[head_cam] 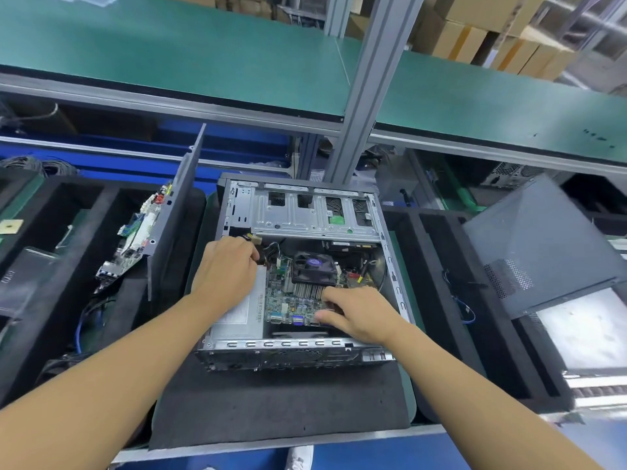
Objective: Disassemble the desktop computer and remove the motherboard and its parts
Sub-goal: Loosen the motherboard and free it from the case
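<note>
Centrally, the open case point(305, 215) sits on black foam point(271, 401) below green shelving point(169, 52).

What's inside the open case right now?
Motherboard, cooler fan on its heatsink, silver labelled box at left, drive cage at the far end. Left hand and right hand cover cables and the board's right edge.

**Fingertips and board corner out of sight**

The left hand point(225, 269) curls into the case point(271, 344) beside the yellow-and-black cables point(251, 237). Its fingertips are hidden, so whether they pinch anything cannot be told. The right hand point(356, 313) covers the near right corner of the motherboard point(288, 303), and its grip there is unclear. The left wrist hides part of the power supply point(237, 317), whose label print is too small to read. The grey side panel point(543, 245) runs off the right edge.
</note>
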Tool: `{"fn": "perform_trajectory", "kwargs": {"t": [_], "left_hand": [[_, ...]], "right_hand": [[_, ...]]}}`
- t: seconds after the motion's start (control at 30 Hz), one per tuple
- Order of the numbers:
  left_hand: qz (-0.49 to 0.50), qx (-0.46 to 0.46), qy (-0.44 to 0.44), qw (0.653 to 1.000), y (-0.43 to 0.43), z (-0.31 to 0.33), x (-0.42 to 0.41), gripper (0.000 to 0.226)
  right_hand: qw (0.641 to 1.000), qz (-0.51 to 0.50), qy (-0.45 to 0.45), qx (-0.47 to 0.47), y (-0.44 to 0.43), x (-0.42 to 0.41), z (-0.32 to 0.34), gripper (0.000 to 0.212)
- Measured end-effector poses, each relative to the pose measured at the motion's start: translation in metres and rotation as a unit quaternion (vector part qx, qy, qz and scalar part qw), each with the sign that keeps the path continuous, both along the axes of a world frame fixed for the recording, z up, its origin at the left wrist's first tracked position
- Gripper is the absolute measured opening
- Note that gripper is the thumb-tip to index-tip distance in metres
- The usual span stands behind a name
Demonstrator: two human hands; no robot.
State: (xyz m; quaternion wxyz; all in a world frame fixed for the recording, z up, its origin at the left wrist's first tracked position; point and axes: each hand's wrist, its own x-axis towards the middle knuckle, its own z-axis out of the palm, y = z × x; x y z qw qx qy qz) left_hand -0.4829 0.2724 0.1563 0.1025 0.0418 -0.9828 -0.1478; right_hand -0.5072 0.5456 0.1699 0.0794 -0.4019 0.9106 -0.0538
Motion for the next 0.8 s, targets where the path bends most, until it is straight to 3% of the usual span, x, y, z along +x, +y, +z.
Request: {"fn": "perform_trajectory", "kwargs": {"t": [0.2, 0.33, 0.43, 0.57, 0.63, 0.8], "left_hand": [[-0.003, -0.104, -0.085, 0.991, 0.007, -0.002, -0.004, 0.041], [-0.017, -0.106, -0.213, 0.971, 0.020, 0.011, -0.022, 0.042], [0.020, -0.014, -0.272, 0.962, 0.031, 0.012, -0.042, 0.047], [0.089, 0.124, -0.310, 0.938, 0.033, 0.009, -0.054, 0.023], [0.111, 0.187, -0.319, 0.923, 0.030, 0.008, -0.057, 0.027], [0.150, 0.290, -0.293, 0.899, 0.017, 0.005, -0.065, 0.016]], "right_hand": [[0.999, -0.040, 0.030, 0.019, -0.002, 0.006, 0.001, 0.052], [0.996, -0.070, 0.046, 0.018, -0.006, 0.006, 0.004, 0.082], [0.996, -0.075, 0.047, 0.013, -0.008, 0.006, 0.003, 0.088], [0.997, -0.079, 0.024, 0.002, -0.007, 0.007, 0.003, 0.088], [0.997, -0.075, 0.012, -0.008, -0.005, 0.007, 0.003, 0.088], [0.993, -0.083, -0.013, -0.082, -0.001, 0.009, -0.002, 0.070]]}}
